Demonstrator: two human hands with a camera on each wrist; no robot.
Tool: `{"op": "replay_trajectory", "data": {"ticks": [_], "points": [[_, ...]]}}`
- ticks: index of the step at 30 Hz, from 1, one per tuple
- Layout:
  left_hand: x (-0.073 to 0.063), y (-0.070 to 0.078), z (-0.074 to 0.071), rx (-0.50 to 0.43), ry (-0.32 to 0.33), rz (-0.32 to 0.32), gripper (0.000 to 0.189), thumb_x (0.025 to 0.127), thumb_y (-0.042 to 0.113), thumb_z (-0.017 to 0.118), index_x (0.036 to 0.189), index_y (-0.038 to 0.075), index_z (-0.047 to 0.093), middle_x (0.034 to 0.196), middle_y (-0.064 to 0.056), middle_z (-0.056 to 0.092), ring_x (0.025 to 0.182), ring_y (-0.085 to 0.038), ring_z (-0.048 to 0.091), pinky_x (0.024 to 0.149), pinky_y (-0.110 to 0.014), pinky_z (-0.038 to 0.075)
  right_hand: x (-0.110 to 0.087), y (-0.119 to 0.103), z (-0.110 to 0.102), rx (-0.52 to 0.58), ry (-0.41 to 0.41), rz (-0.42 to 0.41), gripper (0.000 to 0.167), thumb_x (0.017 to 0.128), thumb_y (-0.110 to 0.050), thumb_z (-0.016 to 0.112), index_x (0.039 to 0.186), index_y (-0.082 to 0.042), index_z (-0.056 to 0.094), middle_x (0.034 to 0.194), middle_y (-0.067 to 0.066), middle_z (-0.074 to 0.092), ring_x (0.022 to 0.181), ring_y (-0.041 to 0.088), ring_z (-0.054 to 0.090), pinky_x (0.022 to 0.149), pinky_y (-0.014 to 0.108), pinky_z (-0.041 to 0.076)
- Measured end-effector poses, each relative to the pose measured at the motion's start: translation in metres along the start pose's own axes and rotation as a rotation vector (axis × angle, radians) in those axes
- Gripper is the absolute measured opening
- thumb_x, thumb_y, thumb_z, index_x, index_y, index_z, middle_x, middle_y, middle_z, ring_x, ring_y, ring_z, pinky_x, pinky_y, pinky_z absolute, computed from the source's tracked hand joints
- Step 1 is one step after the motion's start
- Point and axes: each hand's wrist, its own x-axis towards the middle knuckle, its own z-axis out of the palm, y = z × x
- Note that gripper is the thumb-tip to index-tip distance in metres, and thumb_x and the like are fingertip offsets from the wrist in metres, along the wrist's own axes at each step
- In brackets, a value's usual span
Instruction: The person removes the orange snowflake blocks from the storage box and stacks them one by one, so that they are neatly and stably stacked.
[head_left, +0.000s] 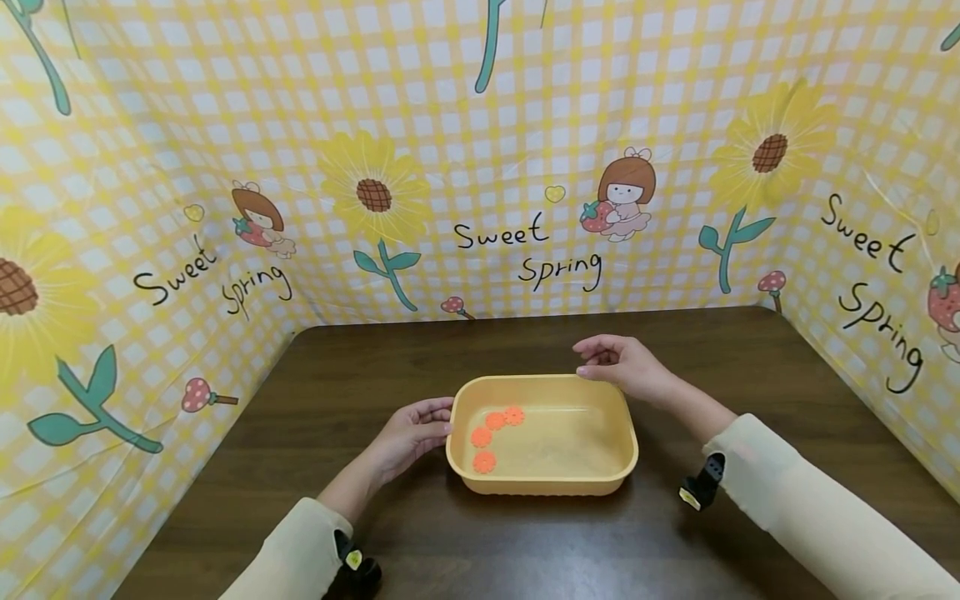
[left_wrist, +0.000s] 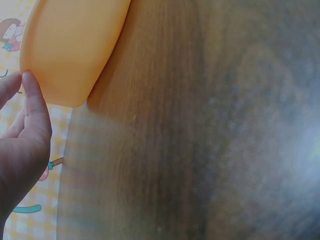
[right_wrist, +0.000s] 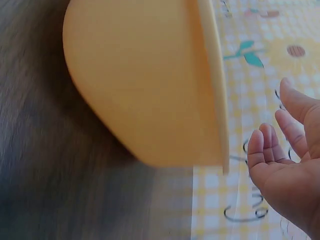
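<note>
A yellow rectangular plastic basin (head_left: pixel 570 486) stands on the table. Inside, along its left side, lie several small orange discs (head_left: pixel 484 462) with scalloped edges, like carrot slices. My left hand (head_left: pixel 405 437) pinches the basin's left rim between thumb and fingers; the left wrist view shows these fingertips (left_wrist: pixel 31 82) at the edge of the basin (left_wrist: pixel 75 50). Above the back right corner is my right hand (head_left: pixel 626 364), its fingers loosely bent and holding nothing. The right wrist view shows that hand (right_wrist: pixel 295 170) apart from the basin's rim (right_wrist: pixel 216 75).
The dark brown wooden table (head_left: pixel 360 358) extends around the basin. Behind it and at both sides hangs a yellow-checked cloth (head_left: pixel 480 133) printed with sunflowers and lettering. A black wrist device (head_left: pixel 702 482) sits at the right cuff, another (head_left: pixel 358 567) at the left.
</note>
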Motion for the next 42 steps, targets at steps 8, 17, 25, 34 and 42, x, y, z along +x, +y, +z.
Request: {"op": "replay_trajectory", "data": {"ticks": [8,17,25,34,42], "points": [[0.0,-0.001,0.0,0.007,-0.007,0.001,0.054,0.091,-0.003,0.062,0.14,-0.01,0.04,0.108,-0.011,0.057,0.093,-0.017,0.061,0.083,-0.029,0.053,0.006,-0.016,0.027,0.033,-0.107,-0.046,0.036,0.087,-0.009,0.073,0.12,0.001,0.063,0.106,0.019,0.061,0.095,0.024,0.057,0.077,0.028,0.051],[0.001,-0.001,0.0,0.007,-0.001,-0.002,0.054,0.091,-0.004,0.062,0.14,-0.01,0.04,0.107,-0.01,0.057,0.092,-0.016,0.061,0.083,-0.029,0.054,0.012,-0.03,0.057,0.022,-0.185,-0.053,0.036,0.085,-0.009,0.075,0.119,0.0,0.064,0.108,0.016,0.06,0.095,0.022,0.059,0.078,0.03,0.052],[0.0,0.0,0.001,0.009,0.003,-0.004,0.054,0.091,-0.004,0.062,0.139,-0.01,0.04,0.108,-0.012,0.056,0.093,-0.017,0.061,0.083,-0.029,0.054,0.015,-0.032,0.08,0.048,-0.254,-0.051,0.038,0.085,-0.007,0.075,0.12,0.002,0.063,0.107,0.011,0.059,0.096,0.022,0.059,0.08,0.03,0.052],[-0.001,0.0,0.0,-0.002,-0.014,0.005,0.054,0.091,-0.004,0.062,0.139,-0.011,0.039,0.107,-0.01,0.057,0.093,-0.016,0.061,0.083,-0.029,0.054,0.02,-0.026,0.102,0.062,-0.365,-0.059,0.039,0.085,-0.004,0.074,0.119,0.009,0.061,0.117,0.023,0.061,0.099,0.024,0.059,0.084,0.03,0.051],[-0.001,0.0,0.0,-0.002,-0.015,0.012,0.054,0.091,-0.004,0.062,0.139,-0.011,0.039,0.107,-0.01,0.057,0.093,-0.016,0.061,0.084,-0.03,0.053,0.023,-0.024,0.114,0.043,-0.415,-0.077,0.036,0.083,-0.002,0.075,0.115,0.009,0.063,0.109,0.024,0.061,0.102,0.035,0.056,0.08,0.025,0.049]]}}
